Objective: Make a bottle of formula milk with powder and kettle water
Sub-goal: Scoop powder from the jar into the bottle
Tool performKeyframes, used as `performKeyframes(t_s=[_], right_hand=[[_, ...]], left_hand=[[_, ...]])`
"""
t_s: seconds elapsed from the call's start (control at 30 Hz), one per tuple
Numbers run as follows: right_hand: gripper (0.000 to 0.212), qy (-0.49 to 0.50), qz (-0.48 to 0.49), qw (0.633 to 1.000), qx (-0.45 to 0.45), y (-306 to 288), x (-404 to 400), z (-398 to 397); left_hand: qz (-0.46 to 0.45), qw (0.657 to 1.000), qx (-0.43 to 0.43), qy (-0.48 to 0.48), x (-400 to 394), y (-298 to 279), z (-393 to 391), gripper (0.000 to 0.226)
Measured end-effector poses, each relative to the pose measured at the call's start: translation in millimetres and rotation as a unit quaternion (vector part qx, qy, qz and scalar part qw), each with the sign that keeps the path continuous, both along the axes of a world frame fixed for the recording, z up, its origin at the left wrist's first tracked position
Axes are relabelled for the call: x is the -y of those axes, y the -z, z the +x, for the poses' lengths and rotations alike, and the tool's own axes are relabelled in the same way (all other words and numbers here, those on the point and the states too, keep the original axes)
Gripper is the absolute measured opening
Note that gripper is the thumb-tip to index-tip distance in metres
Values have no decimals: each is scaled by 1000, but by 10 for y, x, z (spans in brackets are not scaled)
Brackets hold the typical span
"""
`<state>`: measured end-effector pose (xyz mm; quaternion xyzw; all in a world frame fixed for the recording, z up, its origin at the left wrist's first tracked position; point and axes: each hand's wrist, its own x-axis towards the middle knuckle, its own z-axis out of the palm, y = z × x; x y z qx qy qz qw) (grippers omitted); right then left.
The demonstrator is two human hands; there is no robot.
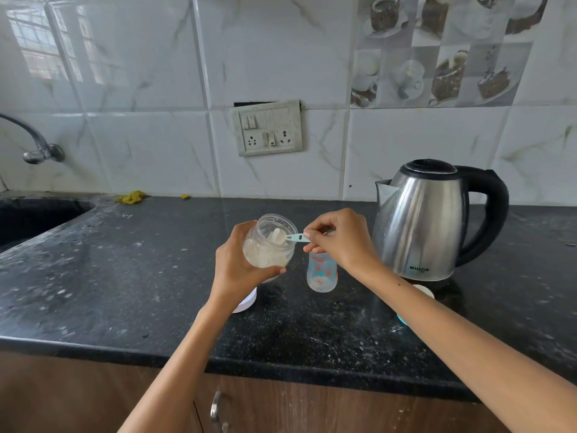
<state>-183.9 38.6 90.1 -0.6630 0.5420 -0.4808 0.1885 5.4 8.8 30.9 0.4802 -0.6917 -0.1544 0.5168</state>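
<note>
Worktop: black speckled stone counter point(125, 276), bearing all items below.
Kettle: stainless steel electric kettle with black lid and handle point(427, 220), upright at right, lid closed, spout facing left.
Powder jar: clear plastic jar holding pale powder point(269, 245), lifted off the counter, tilted with mouth toward the right hand.
Left hand: left hand point(237, 264) wrapped round the jar body, fingers curled beneath it.
Right hand: right hand point(340, 235) pinching the handle end of the scoop, directly above the bottle.
Bottle: clear baby bottle with orange and teal print point(322, 271), upright, uncapped, just right of the jar, between jar and kettle.
Scoop: pale blue plastic scoop point(288, 238), bowl inside the jar mouth, loaded with powder.
Lid: white round lid point(246, 303), flat on counter under the left wrist.
</note>
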Motion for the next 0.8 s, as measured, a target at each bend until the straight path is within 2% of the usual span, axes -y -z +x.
performKeyframes(t_s=[0.1,0.23,0.33,0.47,0.63,0.8], right_hand=[[6,0,40,999,32,5,11,3],[5,-9,129,978,166,-23,51,-27],[9,-14,160,962,222,-86,93,-84],[12,-21,196,950,243,-171,143,-123],[9,-21,222,931,290,-208,219,-136],[15,-17,215,936,278,-133,221,-122]], left_hand=[[-1,1000,1,2,9,-3,-1,88],[5,1000,-4,0,36,13,1,87],[22,1000,-15,-2,78,19,-13,86],[41,998,-38,-1,119,40,-42,85],[12,999,-32,0,66,61,-83,84],[-3,999,-40,-15,40,41,-103,86]])
